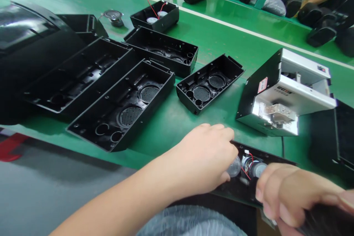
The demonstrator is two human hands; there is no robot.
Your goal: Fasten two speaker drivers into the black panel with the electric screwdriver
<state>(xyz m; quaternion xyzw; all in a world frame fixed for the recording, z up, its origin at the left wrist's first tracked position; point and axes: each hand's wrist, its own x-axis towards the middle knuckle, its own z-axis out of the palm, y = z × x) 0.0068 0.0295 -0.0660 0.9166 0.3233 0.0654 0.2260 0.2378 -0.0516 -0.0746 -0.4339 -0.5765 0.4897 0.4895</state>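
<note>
green workbench [210,40]: open black speaker housings [129,116] lying mid-frame, loose speaker driver [113,17] toward upper left, silver screw feeder [284,96] at right.

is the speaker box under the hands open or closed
Open: the black speaker housing lies uncovered, its red wires and round driver showing between the left hand and right hand.

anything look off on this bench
One thing stands out: a loose speaker driver lies alone on the green bench, outside the open black housings. It looks odd because it sits apart from them. None of the housings looks broken from here.
</note>
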